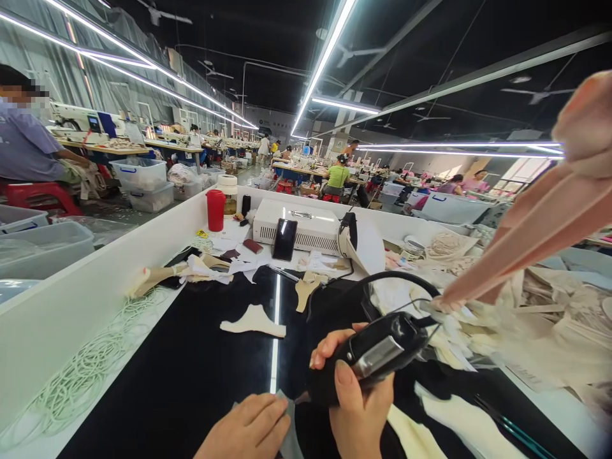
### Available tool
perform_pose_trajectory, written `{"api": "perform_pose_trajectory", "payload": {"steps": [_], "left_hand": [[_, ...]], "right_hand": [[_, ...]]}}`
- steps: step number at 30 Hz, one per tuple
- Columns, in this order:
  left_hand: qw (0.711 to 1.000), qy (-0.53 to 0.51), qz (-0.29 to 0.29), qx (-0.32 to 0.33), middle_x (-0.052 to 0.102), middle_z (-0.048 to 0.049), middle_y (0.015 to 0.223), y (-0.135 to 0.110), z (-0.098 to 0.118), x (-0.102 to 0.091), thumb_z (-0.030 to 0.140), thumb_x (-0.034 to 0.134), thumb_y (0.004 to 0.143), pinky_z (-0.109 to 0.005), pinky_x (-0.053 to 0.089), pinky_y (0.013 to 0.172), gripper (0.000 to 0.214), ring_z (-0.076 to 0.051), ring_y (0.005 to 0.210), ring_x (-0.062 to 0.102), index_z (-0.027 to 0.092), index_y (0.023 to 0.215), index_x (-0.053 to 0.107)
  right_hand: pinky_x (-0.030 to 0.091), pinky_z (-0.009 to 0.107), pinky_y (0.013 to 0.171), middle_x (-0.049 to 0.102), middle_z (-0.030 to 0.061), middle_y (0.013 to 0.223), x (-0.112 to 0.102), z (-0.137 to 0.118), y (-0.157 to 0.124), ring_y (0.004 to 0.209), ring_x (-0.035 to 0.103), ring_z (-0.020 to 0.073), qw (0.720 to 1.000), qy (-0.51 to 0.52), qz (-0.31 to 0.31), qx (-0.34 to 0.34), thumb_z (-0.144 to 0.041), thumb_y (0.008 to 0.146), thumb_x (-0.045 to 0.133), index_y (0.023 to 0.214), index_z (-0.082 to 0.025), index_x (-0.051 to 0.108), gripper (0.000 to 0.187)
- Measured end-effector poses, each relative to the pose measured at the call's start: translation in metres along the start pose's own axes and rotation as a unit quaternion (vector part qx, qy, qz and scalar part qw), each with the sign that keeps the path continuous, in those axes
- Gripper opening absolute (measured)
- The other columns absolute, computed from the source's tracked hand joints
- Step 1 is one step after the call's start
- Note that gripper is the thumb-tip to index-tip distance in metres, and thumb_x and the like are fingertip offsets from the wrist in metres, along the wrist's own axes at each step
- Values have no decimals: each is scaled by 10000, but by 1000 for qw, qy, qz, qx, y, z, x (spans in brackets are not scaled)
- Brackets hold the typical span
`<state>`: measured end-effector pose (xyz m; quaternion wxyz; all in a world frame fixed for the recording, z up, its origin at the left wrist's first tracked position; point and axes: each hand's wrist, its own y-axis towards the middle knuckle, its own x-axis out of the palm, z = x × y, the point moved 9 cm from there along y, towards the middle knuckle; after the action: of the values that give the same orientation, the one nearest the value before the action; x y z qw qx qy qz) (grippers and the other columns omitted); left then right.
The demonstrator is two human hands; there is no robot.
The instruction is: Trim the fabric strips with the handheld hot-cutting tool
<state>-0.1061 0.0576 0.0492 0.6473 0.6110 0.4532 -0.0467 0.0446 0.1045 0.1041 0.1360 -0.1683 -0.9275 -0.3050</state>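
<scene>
My right hand (358, 401) is wrapped around a black corded handheld power tool (382, 354) with a shiny metal plate on its side. The tool's lower end is dark and hard to make out against the black work surface (191, 357). Beside it, my left hand (251, 427) lies flat on a piece of grey cloth (291, 427), fingers stretched and close together. A pink fabric strap (507, 236) slants from the upper right down to the tool's cord end. A cream cut piece (253, 320) lies flat ahead of my hands. More cream pieces (468, 424) lie at the lower right.
Pale green cord (100, 357) is heaped along the left wall (95, 293). A white vented box (296, 223), a phone (284, 240) and a red cup (215, 210) stand at the back. Beige garments (559, 306) pile up at right. A dark slender tool (516, 427) lies lower right.
</scene>
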Motion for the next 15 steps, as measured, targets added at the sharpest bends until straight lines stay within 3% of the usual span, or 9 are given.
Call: {"api": "perform_pose_trajectory", "payload": {"steps": [15], "left_hand": [[1000,-1,-4,11,771,7,1050,2,0,-2,426,330,1137,-244,561,824,497,-137,931,712,176,1004,738]], "right_hand": [[517,333,669,648,-45,839,-4,6,-5,644,610,135,997,-37,51,35,-359,958,693,1193,-296,507,306]]}}
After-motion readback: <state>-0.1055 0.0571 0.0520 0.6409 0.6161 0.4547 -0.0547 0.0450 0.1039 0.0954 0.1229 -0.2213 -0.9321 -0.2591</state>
